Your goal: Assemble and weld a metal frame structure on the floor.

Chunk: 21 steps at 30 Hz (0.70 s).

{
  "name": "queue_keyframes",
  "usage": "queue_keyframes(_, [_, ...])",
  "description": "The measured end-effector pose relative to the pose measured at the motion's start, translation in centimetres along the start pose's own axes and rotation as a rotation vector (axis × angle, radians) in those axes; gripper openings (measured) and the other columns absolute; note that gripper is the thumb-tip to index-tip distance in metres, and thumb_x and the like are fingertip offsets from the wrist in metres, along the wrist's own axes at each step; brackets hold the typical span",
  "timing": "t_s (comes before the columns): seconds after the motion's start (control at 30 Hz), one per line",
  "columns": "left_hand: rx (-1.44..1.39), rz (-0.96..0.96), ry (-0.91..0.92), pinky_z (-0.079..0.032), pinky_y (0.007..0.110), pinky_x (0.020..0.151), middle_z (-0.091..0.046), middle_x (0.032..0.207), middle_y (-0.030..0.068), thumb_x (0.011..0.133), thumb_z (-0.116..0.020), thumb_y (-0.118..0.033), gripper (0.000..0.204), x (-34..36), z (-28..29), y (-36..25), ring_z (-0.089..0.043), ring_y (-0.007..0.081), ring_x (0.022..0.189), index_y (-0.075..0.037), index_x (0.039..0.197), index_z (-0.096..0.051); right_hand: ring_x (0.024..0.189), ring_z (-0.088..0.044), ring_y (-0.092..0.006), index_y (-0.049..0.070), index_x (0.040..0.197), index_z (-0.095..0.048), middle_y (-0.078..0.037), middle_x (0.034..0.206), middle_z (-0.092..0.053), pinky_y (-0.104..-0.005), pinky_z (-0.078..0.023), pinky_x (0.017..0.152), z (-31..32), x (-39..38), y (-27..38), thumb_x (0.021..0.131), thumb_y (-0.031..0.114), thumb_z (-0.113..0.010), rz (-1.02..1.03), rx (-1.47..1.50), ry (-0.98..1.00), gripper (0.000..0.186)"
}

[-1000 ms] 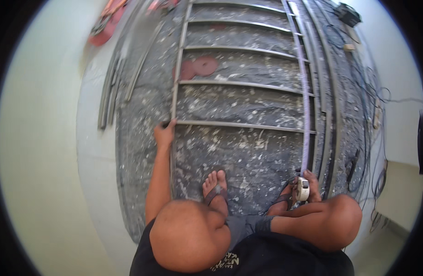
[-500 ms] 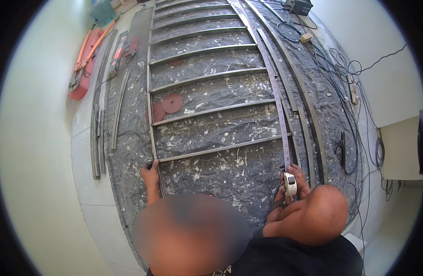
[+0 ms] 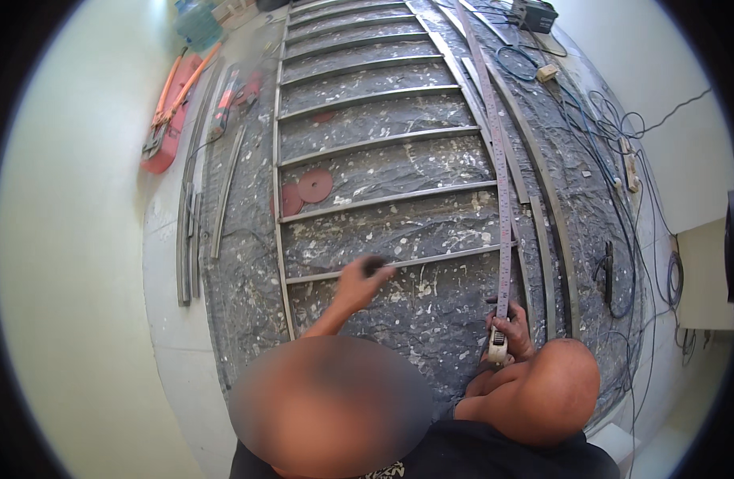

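A welded metal frame (image 3: 279,172) with several cross rungs, like a ladder, lies on a paint-spotted grey sheet. My left hand (image 3: 362,286) hovers by the nearest rung (image 3: 439,259), its fingers loosely bent and apart, slightly blurred, with dark fingertips. In my right hand (image 3: 517,329), beside the frame's right rail near my bent knee, is a white tape measure (image 3: 497,348). Its pale blade (image 3: 502,199) runs out far along the right side of the frame, crossing the rung ends. Part of my right hand's grip is hidden behind the case.
Loose metal bars (image 3: 557,215) lie along the right, past them tangled cables (image 3: 614,120) and a dark machine (image 3: 534,14). Reddish cutting discs (image 3: 315,186) lie between rungs. On the left are orange-handled bolt cutters (image 3: 169,92) over a red case (image 3: 161,158), a grinder (image 3: 226,100) and more bars (image 3: 185,247).
My left hand has let go of the left rail and moved right, over the nearest rung. The tape case has come slightly nearer me, and its blade has shifted toward the right at the far end.
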<state>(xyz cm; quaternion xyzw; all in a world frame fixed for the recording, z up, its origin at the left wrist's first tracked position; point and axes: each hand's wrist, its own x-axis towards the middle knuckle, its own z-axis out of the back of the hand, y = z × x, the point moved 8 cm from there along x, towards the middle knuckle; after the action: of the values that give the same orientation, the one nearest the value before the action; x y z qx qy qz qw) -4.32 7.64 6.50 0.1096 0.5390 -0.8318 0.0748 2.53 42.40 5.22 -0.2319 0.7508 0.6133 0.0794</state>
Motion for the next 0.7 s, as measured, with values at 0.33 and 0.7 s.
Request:
queue_keyframes(0.33, [-0.927, 0.007, 0.362, -0.054, 0.04, 0.087, -0.067, 0.099, 0.0173, 0.097, -0.057, -0.038, 0.053, 4.6, -9.8, -11.0, -0.067, 0.025, 0.092, 0.006, 0.125, -0.051, 0.062, -0.056, -0.0135, -0.001, 0.127, -0.049, -0.009, 0.076, -0.062, -0.0264, -0.047, 0.058, -6.1, -0.1, -3.6, 0.073, 0.033, -0.075, -0.071, -0.009, 0.348, 0.069])
queue_keyframes(0.7, [-1.244, -0.069, -0.302, -0.054, 0.036, 0.073, -0.065, 0.084, 0.0085, 0.1, -0.049, -0.04, 0.038, 8.6, 12.7, -6.0, -0.062, 0.0231, 0.076, -0.005, 0.105, -0.06, 0.13, -0.049, -0.0222, 0.005, 0.085, -0.071, -0.007, 0.118, -0.065, -0.0274, -0.029, 0.116, -12.5, -9.9, 17.6, 0.077, 0.022, -0.074, 0.165, -0.923, 0.252, 0.019])
